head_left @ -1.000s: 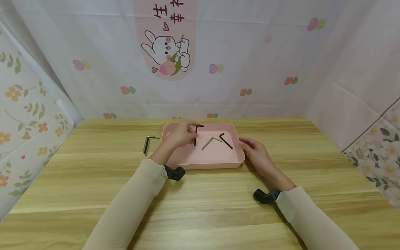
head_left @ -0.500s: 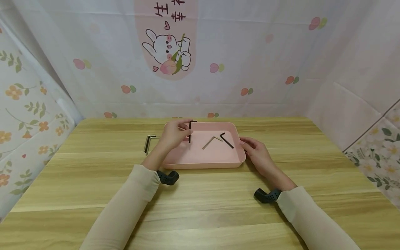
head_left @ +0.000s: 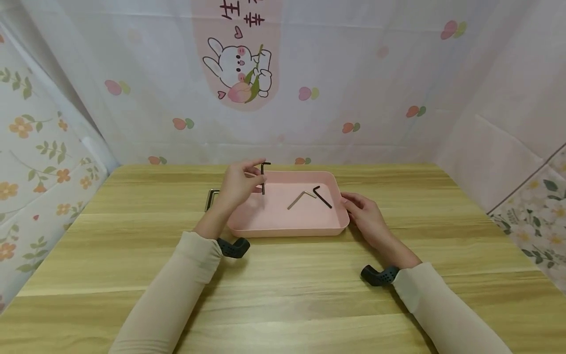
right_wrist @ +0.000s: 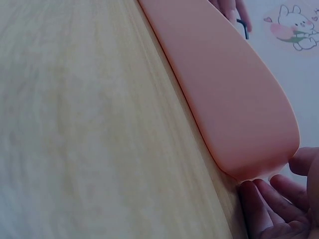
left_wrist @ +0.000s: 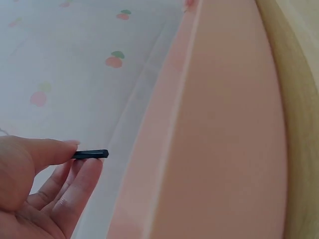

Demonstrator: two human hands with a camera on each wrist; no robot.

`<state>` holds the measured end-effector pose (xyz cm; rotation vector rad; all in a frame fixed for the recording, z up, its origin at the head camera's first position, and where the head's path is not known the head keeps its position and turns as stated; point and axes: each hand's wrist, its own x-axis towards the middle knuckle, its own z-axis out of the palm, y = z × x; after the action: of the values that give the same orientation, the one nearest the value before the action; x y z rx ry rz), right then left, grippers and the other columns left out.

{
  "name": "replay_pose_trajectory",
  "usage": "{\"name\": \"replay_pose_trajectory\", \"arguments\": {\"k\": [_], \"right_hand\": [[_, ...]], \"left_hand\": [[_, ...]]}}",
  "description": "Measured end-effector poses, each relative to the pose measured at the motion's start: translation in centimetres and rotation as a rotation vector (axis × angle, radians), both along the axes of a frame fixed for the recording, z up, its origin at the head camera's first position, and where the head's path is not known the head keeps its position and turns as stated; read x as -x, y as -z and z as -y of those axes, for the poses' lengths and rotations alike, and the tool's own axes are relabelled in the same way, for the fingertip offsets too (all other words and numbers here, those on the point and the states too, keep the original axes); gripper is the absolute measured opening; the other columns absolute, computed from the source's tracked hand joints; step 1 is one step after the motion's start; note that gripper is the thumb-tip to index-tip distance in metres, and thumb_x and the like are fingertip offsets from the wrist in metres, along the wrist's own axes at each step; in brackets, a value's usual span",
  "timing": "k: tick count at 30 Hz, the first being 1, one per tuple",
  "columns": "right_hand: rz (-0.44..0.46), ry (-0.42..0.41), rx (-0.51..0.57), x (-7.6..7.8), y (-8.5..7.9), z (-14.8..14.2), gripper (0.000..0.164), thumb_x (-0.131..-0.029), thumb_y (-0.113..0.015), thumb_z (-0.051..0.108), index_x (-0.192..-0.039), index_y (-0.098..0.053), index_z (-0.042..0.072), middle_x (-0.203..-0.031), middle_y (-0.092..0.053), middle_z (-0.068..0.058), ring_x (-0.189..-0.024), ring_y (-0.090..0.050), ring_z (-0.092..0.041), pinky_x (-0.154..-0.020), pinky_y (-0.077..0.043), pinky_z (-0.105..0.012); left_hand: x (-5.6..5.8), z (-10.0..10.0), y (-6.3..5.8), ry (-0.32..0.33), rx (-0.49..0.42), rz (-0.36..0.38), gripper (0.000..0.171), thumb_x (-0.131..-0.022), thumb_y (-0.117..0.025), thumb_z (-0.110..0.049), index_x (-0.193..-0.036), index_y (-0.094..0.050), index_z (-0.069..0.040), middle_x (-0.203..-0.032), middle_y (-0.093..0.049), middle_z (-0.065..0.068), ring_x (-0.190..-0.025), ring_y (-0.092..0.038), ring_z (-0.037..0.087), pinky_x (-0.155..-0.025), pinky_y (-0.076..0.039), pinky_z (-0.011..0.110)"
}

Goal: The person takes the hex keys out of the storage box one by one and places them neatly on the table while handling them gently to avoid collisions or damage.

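My left hand [head_left: 235,186] pinches a black Allen key [head_left: 263,170] between thumb and fingers, above the left part of a pink tray [head_left: 274,216]. The key stands roughly upright with its short arm at the top. In the left wrist view, the hexagonal end of the Allen key [left_wrist: 93,154] pokes out past the fingertips. At the tray's right side my right hand [head_left: 368,219] holds the edge, thumb at the rim and fingers against the outer wall. Inside the tray lie a brassy Allen key [head_left: 296,200] and a black Allen key [head_left: 324,199].
More Allen keys [head_left: 210,199] lie on the wooden table [head_left: 283,285] left of the tray, partly hidden behind my left hand. A printed cloth [head_left: 353,73] hangs behind the table, with patterned cloths at both sides.
My left hand has moved left and up with the black Allen key, from over the tray's middle to its left side. The right hand stays at the tray's edge.
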<state>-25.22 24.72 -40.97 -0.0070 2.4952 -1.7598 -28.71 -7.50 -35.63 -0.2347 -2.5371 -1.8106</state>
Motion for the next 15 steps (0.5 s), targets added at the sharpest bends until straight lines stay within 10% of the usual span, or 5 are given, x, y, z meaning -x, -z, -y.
{"name": "replay_pose_trajectory", "arguments": {"k": [8,15], "right_hand": [[-0.010,-0.010,-0.004,0.0,0.0,-0.1,0.051,-0.107,-0.050,0.034,-0.150,-0.047,0.005,-0.150,-0.052,-0.017,-0.117,-0.058,-0.005,-0.088,-0.050,-0.008],[-0.002,-0.009,-0.003,0.0,-0.1,0.1,0.053,-0.107,-0.050,0.035,-0.151,-0.046,0.005,-0.151,-0.050,-0.017,-0.129,-0.055,-0.015,-0.089,-0.049,-0.006]], "left_hand": [[0.4,2.4,-1.1,-0.022,-0.010,0.020,0.050,-0.095,-0.068,-0.004,-0.142,-0.060,-0.015,-0.105,-0.058,0.008,-0.096,-0.071,0.024,-0.085,-0.061,0.050],[0.3,5.6,-2.2,-0.009,0.044,0.038,0.050,-0.096,-0.065,-0.004,-0.145,-0.056,-0.012,-0.103,-0.057,0.008,-0.080,-0.067,0.008,-0.082,-0.063,0.041]]}}
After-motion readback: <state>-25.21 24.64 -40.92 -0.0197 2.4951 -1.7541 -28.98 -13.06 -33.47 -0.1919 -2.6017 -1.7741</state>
